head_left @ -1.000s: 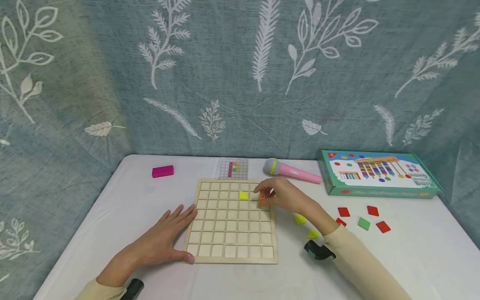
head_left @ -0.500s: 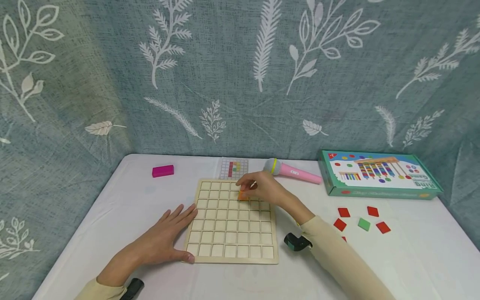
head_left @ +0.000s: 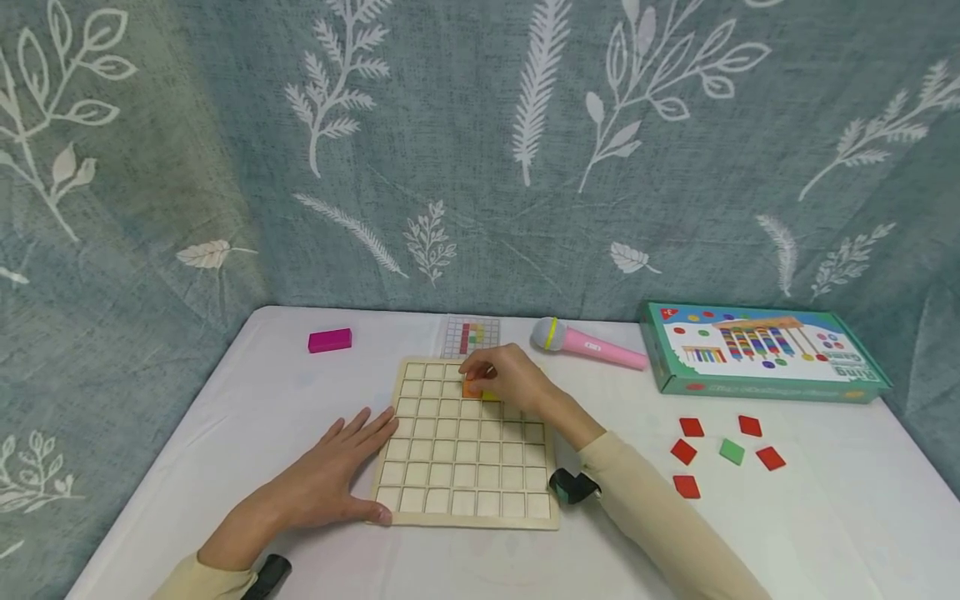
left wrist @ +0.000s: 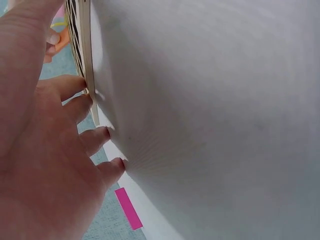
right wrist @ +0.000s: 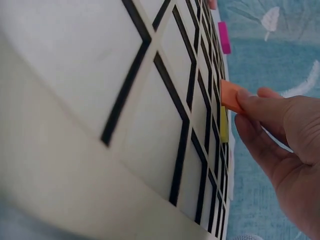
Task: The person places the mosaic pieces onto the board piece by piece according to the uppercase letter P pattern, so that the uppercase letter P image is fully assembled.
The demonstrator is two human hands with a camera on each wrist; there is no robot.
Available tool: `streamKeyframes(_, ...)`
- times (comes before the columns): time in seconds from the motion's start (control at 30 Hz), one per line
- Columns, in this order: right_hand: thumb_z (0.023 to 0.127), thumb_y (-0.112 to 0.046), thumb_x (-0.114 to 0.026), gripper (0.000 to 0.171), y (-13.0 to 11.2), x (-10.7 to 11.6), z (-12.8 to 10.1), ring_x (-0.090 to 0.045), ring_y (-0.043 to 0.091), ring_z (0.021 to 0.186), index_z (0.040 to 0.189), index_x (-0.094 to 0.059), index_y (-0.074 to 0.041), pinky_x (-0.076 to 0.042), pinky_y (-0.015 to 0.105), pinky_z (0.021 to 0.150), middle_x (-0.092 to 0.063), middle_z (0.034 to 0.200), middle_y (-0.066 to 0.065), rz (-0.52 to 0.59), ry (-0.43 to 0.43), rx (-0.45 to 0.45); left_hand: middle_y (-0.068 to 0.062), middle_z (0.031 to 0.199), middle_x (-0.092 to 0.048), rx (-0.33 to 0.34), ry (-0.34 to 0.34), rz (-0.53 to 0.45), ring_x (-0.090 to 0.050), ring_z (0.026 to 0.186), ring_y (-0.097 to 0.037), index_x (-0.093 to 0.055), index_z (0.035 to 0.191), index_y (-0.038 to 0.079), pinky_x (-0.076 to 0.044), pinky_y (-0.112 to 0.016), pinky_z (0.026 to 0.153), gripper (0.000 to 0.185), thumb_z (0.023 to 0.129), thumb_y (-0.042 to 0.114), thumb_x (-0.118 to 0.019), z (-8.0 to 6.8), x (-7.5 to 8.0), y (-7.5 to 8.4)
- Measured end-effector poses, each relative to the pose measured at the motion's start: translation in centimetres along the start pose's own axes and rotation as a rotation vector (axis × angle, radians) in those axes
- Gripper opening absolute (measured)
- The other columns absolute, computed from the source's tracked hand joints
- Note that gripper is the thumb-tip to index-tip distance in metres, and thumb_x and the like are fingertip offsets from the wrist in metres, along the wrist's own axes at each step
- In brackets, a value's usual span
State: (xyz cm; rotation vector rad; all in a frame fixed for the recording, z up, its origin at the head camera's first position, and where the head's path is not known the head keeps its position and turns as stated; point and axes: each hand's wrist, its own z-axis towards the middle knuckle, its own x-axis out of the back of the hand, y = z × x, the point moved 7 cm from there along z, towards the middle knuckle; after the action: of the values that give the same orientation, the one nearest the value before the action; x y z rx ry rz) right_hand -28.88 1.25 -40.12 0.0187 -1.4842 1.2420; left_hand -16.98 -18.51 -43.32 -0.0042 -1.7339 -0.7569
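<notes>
While white table (head_left: 225, 400) bears grid board (head_left: 465, 492), leaf-print curtain (head_left: 450, 150) behind.

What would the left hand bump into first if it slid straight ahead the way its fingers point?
The left hand lies flat with its fingertips at the left edge of the wooden grid board, so it would probably meet that edge at once.

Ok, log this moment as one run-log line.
right hand: pinches orange tile over grid board | left hand: flat at board's left edge | yellow tile: on board
</notes>
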Motion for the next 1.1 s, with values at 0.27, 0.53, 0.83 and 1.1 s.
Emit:
streamKeyframes(0.27,0.085,0.001,-0.072,0.016,0.6,-0.3,0.1,-0.067,0.014,0.081,0.102,-0.071,0.001,-0.054,0.019,0.073,-0.072,0.089,0.008,0.014,0.001,-0.007,-0.011,0.161,-0.025,0.001,-0.003,-0.002,-0.016,0.147,-0.041,-0.032,0.152,0.004,-0.011,-0.062,0.116,0.12,0.062,0.071,-0.075,0.0,0.0,0.1)
streamKeyframes(0.53,0.087,0.002,-0.07,0.016,0.8,-0.5,0.3,-0.065,0.012,0.08,0.103,-0.071,0.0,-0.053,0.018,0.072,-0.071,0.09,0.007,0.025,-0.035,-0.031,-0.011,0.161,-0.025,-0.001,-0.003,-0.008,-0.016,0.147,-0.041,-0.032,0.152,0.004,-0.011,-0.062,0.116,0.12,0.063,0.07,-0.076,0.0,0.0,0.1)
streamKeyframes(0.83,0.089,-0.003,-0.07,0.016,-0.1,0.6,0.3,-0.067,0.015,0.085,0.105,-0.072,-0.001,-0.054,0.019,0.076,-0.072,0.094,0.006,-0.026,-0.092,-0.026,-0.012,0.16,-0.026,-0.014,0.011,-0.001,-0.017,0.146,-0.043,-0.033,0.152,0.003,-0.012,-0.065,0.114,0.119,0.063,0.069,-0.076,0.0,0.0,0.3)
streamKeyframes(1.1,0.09,-0.001,-0.068,0.02,-0.4,3.2,-2.6,-0.066,0.018,0.092,0.11,-0.07,0.002,-0.054,0.024,0.082,-0.071,0.101,0.011,-0.072,-0.093,-0.052,-0.011,0.161,-0.025,-0.005,0.006,-0.002,-0.016,0.147,-0.042,-0.033,0.152,0.004,-0.011,-0.063,0.115,0.118,0.064,0.068,-0.077,-0.1,-0.2,0.3)
